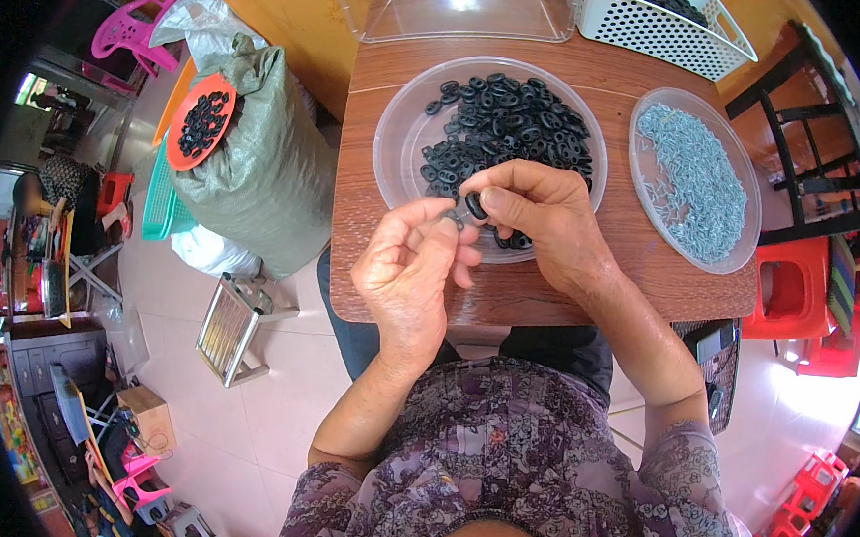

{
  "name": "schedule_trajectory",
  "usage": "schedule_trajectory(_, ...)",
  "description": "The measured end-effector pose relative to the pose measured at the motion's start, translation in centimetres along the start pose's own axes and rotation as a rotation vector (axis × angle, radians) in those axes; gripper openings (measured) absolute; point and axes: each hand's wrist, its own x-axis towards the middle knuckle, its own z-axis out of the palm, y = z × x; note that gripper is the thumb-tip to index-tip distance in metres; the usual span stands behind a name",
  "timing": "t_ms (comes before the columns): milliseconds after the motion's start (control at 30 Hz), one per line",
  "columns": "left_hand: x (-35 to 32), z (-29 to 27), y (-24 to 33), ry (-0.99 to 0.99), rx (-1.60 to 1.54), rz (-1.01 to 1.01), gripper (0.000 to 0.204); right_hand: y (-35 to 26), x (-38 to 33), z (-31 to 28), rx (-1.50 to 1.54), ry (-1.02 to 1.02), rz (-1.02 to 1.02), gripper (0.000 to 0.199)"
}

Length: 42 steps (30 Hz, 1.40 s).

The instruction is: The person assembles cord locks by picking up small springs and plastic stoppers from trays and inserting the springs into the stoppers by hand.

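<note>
My right hand (pixel 541 216) pinches a small black oval plastic piece (pixel 475 206) between thumb and fingertips. Close beside it, the thumb and fingers of my left hand (pixel 413 258) are closed on a small dark piece (pixel 453 218), mostly hidden by the fingertips. Both hands meet over the near side of a round translucent tub (pixel 400 119). A heap of black oval pieces with holes (pixel 513 116) fills much of that tub. To the right, a round clear tray (pixel 641 198) carries a pile of small silvery screw-like parts (pixel 696 181).
The tub and tray stand on a brown wooden table (pixel 635 291). Behind are a clear plastic lid (pixel 465 15) and a white perforated basket (pixel 652 26). At left stands a full green sack (pixel 259 160) with an orange plate (pixel 211 147) of black pieces. Red stools (pixel 793 291) stand right.
</note>
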Motion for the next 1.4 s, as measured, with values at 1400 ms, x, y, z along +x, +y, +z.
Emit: schedule_trajectory(1400, -0.1, 0.2, -1.2, -0.008, -0.020, 0.055, 0.023, 0.9, -1.2, 2.5, -0.480, 0.217, -0.480, 0.014)
